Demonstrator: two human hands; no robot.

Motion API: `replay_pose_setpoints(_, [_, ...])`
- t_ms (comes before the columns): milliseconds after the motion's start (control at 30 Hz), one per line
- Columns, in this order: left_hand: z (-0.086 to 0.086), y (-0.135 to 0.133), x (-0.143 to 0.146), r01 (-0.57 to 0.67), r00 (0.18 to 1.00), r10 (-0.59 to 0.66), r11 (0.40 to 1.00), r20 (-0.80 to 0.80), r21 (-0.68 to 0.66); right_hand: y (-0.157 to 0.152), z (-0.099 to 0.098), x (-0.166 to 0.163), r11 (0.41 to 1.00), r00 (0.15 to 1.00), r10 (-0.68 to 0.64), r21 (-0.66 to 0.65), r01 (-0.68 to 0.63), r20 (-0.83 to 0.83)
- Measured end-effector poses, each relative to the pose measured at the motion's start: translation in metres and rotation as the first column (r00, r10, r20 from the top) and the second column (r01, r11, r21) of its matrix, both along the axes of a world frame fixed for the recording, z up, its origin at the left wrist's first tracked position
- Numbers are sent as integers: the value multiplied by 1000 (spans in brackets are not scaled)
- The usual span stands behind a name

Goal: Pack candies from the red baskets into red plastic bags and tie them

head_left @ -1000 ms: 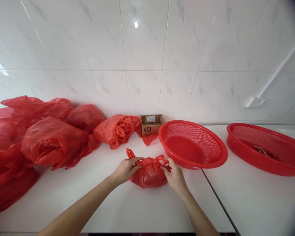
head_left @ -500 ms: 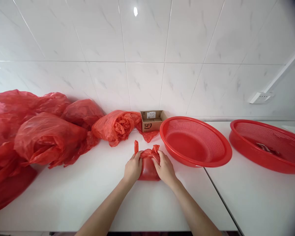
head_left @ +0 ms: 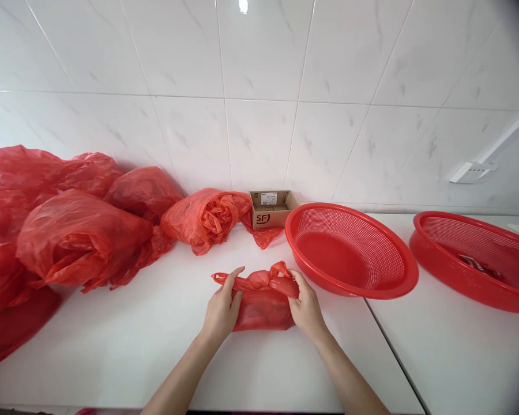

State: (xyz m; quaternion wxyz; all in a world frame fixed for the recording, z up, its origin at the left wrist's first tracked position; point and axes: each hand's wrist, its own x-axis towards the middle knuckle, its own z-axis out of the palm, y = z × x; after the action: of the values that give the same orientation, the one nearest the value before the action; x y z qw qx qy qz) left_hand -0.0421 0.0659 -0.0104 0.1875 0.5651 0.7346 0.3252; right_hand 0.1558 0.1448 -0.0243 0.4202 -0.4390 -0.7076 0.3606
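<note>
A small red plastic bag [head_left: 264, 310] lies on the white table in front of me, with dark contents faintly showing through it. My left hand [head_left: 221, 308] grips its left side, the thumb against the front and the index finger up by the left handle. On the other side, my right hand [head_left: 307, 306] pinches the right upper edge between thumb and fingers. The bag's handles and bunched top stick up between both hands. What exactly is inside cannot be made out.
Several larger red plastic bags [head_left: 86, 230] are heaped at the left. A crumpled red bag [head_left: 207, 219] sits beside an open cardboard box [head_left: 271, 218] by the wall. To the right stand a red colander [head_left: 409, 276] and a second red colander [head_left: 432, 268] with small packets inside.
My hands have moved apart, and the bag between them looks wider and flatter. Its left handle, upright before, now points out to the left. The view has shifted slightly.
</note>
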Motion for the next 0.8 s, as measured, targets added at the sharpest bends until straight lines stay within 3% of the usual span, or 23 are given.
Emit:
replay_pose_setpoints(200, [-12,-6,-5,-2,1000,1,998,-23,-60,1,1,10,986,999,34,-161,-33,4])
replay_pose_setpoints(333, [-16,-2,-1,17,999,-18,1000,-41,-22,-2,2,10,976,993,98,-203,-82,68])
replay_pose_setpoints(533, [-13,0,17,140,988,-145,985,50,97,-23,-1,-3,988,992,112,-117,-104,62])
replay_pose_setpoints(800, [-23,-10,32,181,983,-183,981,16,64,-25,-17,-5,997,960,46,43,-60,276])
